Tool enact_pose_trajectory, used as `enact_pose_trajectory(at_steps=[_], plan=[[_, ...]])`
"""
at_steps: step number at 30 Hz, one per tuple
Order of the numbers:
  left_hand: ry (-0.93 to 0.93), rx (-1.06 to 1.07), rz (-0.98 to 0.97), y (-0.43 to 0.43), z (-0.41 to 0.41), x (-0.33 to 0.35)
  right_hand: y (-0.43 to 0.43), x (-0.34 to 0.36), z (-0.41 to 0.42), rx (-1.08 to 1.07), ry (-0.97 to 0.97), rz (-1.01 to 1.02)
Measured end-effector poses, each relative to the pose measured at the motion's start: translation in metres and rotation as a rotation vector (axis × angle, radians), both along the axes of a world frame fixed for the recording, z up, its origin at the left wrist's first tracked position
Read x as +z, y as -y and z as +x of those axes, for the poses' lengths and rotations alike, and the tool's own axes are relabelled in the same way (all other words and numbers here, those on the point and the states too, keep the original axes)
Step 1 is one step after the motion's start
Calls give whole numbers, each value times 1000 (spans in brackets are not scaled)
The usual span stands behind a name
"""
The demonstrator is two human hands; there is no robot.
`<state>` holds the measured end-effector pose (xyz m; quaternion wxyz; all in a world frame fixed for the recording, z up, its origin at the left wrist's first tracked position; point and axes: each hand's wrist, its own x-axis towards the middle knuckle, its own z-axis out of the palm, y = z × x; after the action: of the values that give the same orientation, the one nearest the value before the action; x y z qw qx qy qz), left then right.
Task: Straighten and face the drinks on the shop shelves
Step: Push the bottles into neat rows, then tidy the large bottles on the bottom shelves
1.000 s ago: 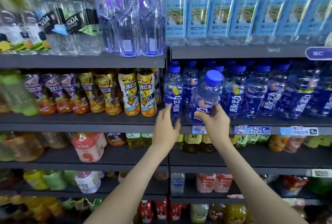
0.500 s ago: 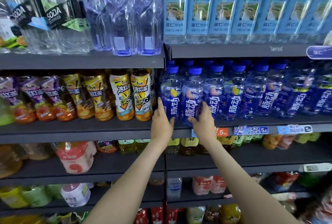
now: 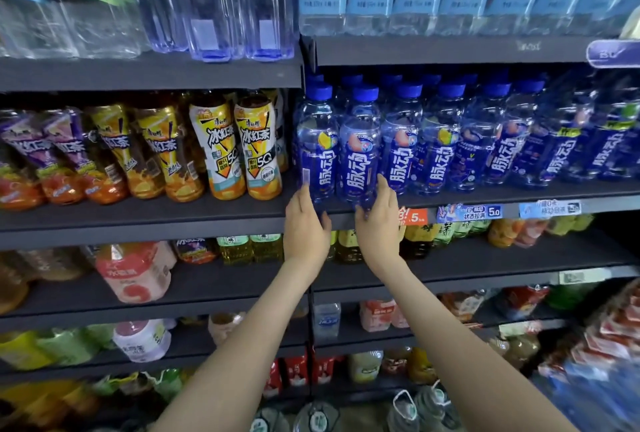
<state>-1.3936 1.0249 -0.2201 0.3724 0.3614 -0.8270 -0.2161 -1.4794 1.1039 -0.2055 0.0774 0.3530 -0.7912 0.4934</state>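
Dark shop shelving (image 3: 149, 220) holds a row of blue-capped bottles (image 3: 441, 141). The left hand (image 3: 306, 225) and right hand (image 3: 378, 222) press nearly straight fingers against the two leftmost bottles (image 3: 358, 151), hiding their bases. Lower shelves blur.

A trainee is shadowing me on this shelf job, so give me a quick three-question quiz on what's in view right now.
1. True or false: the left hand and right hand are at the clear water bottles on the top shelf.
2. Pick one: the caps on the blue bottles by the hands are A) red, B) blue, C) green.
3. Fill in: the drinks just left of the blue bottles are the ____ tea bottles.
Key: 1 false, both hands are at the bases of the two front blue bottles; 2 B; 3 yellow.
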Motion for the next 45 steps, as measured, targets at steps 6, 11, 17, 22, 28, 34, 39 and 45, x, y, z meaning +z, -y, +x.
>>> enact_pose_trajectory(at_steps=[6, 11, 17, 22, 28, 34, 39, 45], plan=[[-47, -119, -154, -20, 31, -32, -15, -35, 32, 171, -87, -19], [276, -112, 166, -26, 86, -62, -13, -77, 68, 404, 28, 191], [476, 96, 284, -11, 167, -95, 12, -107, 128, 610, 49, 396], [407, 168, 394, 18, 255, -100, 62, -113, 210, 741, 17, 484], [421, 283, 427, 67, 398, -104, 139, -129, 354, 939, 83, 619], [483, 362, 429, 128, 546, -105, 211, -136, 499, 1036, 54, 644], [480, 472, 467, 176, 643, -115, 266, -141, 593, 1095, 76, 667], [489, 606, 487, 249, 748, -137, 347, -163, 696, 1134, 37, 644]])
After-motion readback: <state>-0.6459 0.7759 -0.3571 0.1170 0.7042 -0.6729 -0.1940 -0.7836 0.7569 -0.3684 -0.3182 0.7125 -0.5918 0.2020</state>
